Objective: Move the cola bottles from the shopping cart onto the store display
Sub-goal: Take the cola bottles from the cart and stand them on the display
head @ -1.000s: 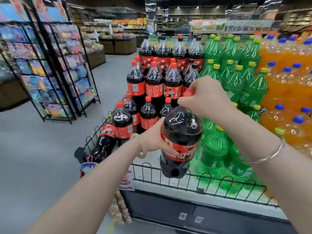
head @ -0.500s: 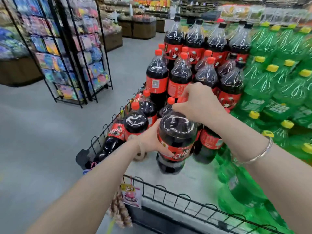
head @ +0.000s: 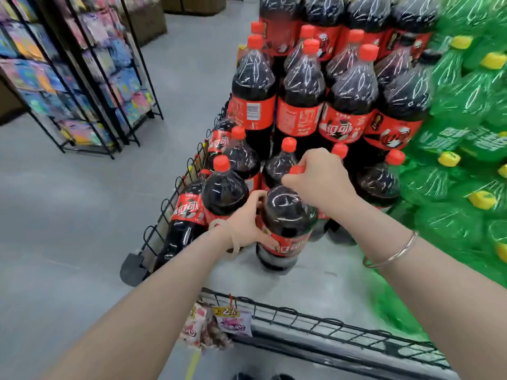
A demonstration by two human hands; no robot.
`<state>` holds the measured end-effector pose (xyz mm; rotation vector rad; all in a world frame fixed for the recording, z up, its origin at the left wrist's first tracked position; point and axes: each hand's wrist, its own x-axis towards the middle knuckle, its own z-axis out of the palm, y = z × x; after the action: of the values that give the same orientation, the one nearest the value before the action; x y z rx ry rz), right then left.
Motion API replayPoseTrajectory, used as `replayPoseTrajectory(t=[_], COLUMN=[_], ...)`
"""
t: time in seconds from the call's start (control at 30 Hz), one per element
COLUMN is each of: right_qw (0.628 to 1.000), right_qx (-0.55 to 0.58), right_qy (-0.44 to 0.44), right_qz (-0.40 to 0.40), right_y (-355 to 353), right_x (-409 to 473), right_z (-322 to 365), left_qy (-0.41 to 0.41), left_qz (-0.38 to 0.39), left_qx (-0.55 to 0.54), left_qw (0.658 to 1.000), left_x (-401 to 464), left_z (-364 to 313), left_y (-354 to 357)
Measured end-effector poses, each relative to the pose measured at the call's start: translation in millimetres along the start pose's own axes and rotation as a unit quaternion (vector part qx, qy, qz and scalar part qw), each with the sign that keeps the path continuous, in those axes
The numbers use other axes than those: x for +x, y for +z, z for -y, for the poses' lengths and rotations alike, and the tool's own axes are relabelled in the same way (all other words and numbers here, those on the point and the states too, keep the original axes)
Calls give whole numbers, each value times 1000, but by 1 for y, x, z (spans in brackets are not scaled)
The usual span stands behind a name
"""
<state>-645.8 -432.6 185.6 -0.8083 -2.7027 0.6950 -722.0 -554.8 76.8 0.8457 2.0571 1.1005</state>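
Observation:
A large cola bottle [head: 285,215] with a red label and red cap stands upright on the grey display shelf [head: 323,281]. My right hand [head: 321,179] wraps its neck and cap from above. My left hand [head: 247,223] presses against its left side at the label. Another cola bottle [head: 223,187] stands touching it on the left, and one lies tilted against the wire rail [head: 181,215]. Stacked cola bottles [head: 299,94] rise behind in tiers. The shopping cart is out of view.
A black wire fence [head: 315,322] edges the display front and left. Green soda bottles [head: 461,171] fill the right side. Snack packets [head: 211,325] hang off the front rail. Black wire racks [head: 90,78] of colourful packets stand across the grey aisle floor at left.
The held bottle has come down from above the rail onto the shelf beside the other cola bottles. The view has tilted down and moved closer. Both hands stay on the bottle.

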Motion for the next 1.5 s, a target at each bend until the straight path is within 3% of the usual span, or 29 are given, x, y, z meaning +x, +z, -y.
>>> replayPoseTrajectory(t=[0.4, 0.97, 1.5], right_qw=[997, 995, 993], right_qx=[18, 16, 13], right_qy=[65, 85, 101], right_qz=[38, 49, 62], right_y=[39, 45, 46], right_x=[23, 38, 44], right_z=[-7, 0, 5], left_qy=[-13, -37, 106], left_qz=[8, 0, -12], left_qx=[19, 57, 130], left_qw=[1000, 998, 986], left_x=[19, 36, 35], left_z=[14, 12, -4], left_y=[0, -2, -5])
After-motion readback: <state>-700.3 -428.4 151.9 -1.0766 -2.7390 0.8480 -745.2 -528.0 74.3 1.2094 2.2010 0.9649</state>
